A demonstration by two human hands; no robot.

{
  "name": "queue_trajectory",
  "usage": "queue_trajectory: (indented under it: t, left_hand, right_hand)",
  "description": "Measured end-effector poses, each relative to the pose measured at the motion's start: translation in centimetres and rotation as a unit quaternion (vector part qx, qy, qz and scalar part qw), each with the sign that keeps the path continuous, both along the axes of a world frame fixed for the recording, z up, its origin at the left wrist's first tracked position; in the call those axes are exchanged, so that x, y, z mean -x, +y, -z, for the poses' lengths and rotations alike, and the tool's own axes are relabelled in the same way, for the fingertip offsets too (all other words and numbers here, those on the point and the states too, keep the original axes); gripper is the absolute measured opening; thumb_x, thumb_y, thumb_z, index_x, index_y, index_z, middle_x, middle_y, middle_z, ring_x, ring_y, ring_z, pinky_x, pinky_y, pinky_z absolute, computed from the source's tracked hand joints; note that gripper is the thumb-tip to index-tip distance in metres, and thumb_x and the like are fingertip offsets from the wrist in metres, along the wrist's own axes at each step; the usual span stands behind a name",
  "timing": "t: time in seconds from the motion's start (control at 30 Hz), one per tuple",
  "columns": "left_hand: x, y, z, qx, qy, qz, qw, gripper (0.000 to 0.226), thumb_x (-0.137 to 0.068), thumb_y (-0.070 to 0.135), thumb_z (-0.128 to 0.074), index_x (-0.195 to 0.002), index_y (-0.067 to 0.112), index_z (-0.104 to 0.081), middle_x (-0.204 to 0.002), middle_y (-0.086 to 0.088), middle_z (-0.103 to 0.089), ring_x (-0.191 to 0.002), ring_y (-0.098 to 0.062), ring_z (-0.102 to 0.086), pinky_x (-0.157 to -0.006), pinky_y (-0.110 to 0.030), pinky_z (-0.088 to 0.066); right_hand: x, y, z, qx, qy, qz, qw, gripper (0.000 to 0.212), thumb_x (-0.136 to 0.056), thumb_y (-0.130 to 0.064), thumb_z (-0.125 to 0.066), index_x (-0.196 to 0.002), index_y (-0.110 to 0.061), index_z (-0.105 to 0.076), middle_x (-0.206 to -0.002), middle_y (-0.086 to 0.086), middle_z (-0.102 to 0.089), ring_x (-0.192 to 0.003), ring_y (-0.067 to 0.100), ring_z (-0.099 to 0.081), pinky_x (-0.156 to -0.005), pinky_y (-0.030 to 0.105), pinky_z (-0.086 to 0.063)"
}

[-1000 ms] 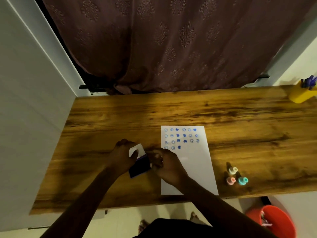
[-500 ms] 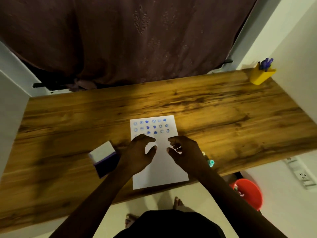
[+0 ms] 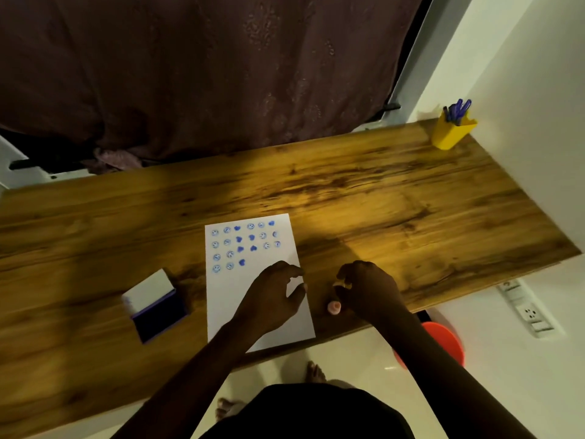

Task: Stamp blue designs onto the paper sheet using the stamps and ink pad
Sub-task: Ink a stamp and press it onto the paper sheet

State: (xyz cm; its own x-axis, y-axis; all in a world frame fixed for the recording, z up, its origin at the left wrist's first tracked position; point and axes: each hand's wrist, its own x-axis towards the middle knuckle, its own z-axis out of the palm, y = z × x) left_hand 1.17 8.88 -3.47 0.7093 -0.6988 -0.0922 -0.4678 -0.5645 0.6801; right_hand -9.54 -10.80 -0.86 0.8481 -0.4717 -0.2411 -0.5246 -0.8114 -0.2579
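Note:
The white paper sheet (image 3: pixel 226 304) lies on the wooden table (image 3: pixel 380 210), with rows of blue smiley and heart prints across its upper part. The open ink pad (image 3: pixel 160 312) sits left of the sheet, its white lid tipped back. My left hand (image 3: pixel 272 296) rests on the sheet's right side, fingers apart and holding nothing. My right hand (image 3: pixel 368 288) is just right of the sheet, fingers curled around a small pale stamp (image 3: pixel 342 283) at its fingertips. A pink stamp (image 3: pixel 334 307) stands on the table right beneath that hand. Any other stamp is hidden under it.
A yellow pen holder (image 3: pixel 452 133) with blue pens stands at the table's far right corner by the wall. Below the near edge are a red bucket (image 3: pixel 446 343) and a wall socket strip (image 3: pixel 528 312). A dark curtain (image 3: pixel 205 74) hangs behind the table.
Both hands have left the ink pad and moved right. The left hand now lies on the sheet, and the right hand went off the sheet to the stamps. The view swung right.

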Motion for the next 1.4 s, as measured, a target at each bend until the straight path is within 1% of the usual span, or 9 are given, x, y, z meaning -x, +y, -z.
queue_trajectory:
  t: [0.23,0.37,0.53,0.73,0.93,1.07,1.13,1.27,1.4]
  left_hand:
    - [-0.1,-0.8,0.5,0.025,0.004,-0.008,1.000,0.040,-0.091,0.049,-0.066,-0.124,0.027,-0.066,-0.119,0.007,-0.072,-0.099,-0.006,-0.067,-0.088,-0.026,-0.058]
    - [-0.3,-0.7,-0.5,0.090,0.062,-0.026,0.994,0.033,-0.089,0.041,-0.073,-0.120,0.031,-0.068,-0.111,0.011,-0.073,-0.096,-0.008,-0.070,-0.087,-0.033,-0.063]
    - [-0.8,0.4,-3.0,0.216,0.130,-0.095,0.963,0.050,-0.086,0.020,-0.081,-0.106,0.062,-0.065,-0.104,0.037,-0.072,-0.105,0.004,-0.070,-0.089,-0.009,-0.053]
    - [-1.4,3.0,-3.6,0.289,0.140,-0.141,0.937,0.050,-0.082,0.013,-0.083,-0.117,0.044,-0.067,-0.122,0.010,-0.075,-0.116,-0.008,-0.070,-0.102,-0.032,-0.055]
    - [-1.8,5.9,-4.4,0.283,0.130,-0.168,0.935,0.065,-0.084,0.013,-0.082,-0.115,0.066,-0.062,-0.119,0.040,-0.067,-0.118,0.009,-0.063,-0.092,-0.007,-0.050]
    - [-2.3,8.5,-3.7,0.272,0.170,-0.205,0.925,0.050,-0.086,0.016,-0.081,-0.129,0.036,-0.066,-0.131,0.010,-0.071,-0.121,-0.013,-0.068,-0.099,-0.033,-0.057]
    - [-2.6,10.2,-3.5,0.258,0.190,-0.241,0.916,0.044,-0.087,0.017,-0.080,-0.129,0.017,-0.069,-0.124,0.000,-0.075,-0.112,-0.020,-0.073,-0.091,-0.031,-0.062]
    - [-2.8,13.9,-3.8,0.246,0.177,-0.304,0.903,0.022,-0.088,0.018,-0.079,-0.110,0.016,-0.078,-0.105,0.000,-0.080,-0.098,-0.015,-0.077,-0.081,-0.027,-0.063]
    - [-3.1,18.1,-3.9,0.288,0.199,-0.353,0.867,0.013,-0.090,0.012,-0.077,-0.102,0.014,-0.079,-0.096,-0.008,-0.081,-0.090,-0.025,-0.079,-0.079,-0.039,-0.066]
  right_hand:
    - [-0.5,-0.6,-0.2,0.010,-0.028,-0.019,0.999,0.021,-0.086,-0.045,-0.068,-0.101,-0.031,-0.073,-0.096,-0.009,-0.073,-0.084,0.012,-0.069,-0.066,0.026,-0.053]
    - [-2.1,0.0,-2.2,-0.151,-0.122,0.022,0.981,0.013,-0.089,-0.035,-0.072,-0.087,-0.024,-0.077,-0.080,-0.016,-0.073,-0.061,-0.003,-0.063,-0.061,0.021,-0.048]
    - [-4.1,2.4,-4.3,-0.363,-0.176,0.094,0.910,0.018,-0.088,-0.037,-0.074,-0.086,-0.020,-0.076,-0.073,-0.001,-0.076,-0.062,0.008,-0.069,-0.059,0.022,-0.049]
    - [-5.8,4.8,-4.2,-0.495,-0.131,0.138,0.848,0.027,-0.090,-0.039,-0.072,-0.107,-0.018,-0.074,-0.078,0.002,-0.078,-0.057,0.005,-0.062,-0.055,0.017,-0.049]
    - [-6.6,7.0,-4.0,-0.510,-0.144,0.055,0.847,0.035,-0.092,-0.032,-0.071,-0.124,-0.019,-0.068,-0.097,0.002,-0.078,-0.085,0.014,-0.074,-0.072,0.020,-0.056]
    - [-8.0,8.6,-3.7,-0.476,-0.143,-0.047,0.866,0.029,-0.091,-0.014,-0.072,-0.120,-0.010,-0.070,-0.112,-0.004,-0.074,-0.100,0.000,-0.069,-0.073,0.013,-0.056]
    - [-8.8,9.6,-3.3,-0.433,-0.151,-0.083,0.885,0.030,-0.088,-0.013,-0.076,-0.118,-0.013,-0.073,-0.118,-0.011,-0.071,-0.107,-0.006,-0.065,-0.077,0.008,-0.053]
    - [-10.5,12.1,-3.0,-0.392,-0.145,-0.114,0.902,0.028,-0.083,-0.024,-0.081,-0.111,-0.026,-0.074,-0.108,-0.024,-0.071,-0.104,-0.011,-0.065,-0.076,0.003,-0.050]
    - [-11.9,15.5,-2.7,-0.312,-0.128,-0.171,0.926,0.029,-0.087,-0.040,-0.075,-0.113,-0.030,-0.069,-0.105,-0.022,-0.069,-0.095,-0.003,-0.068,-0.078,0.004,-0.048]
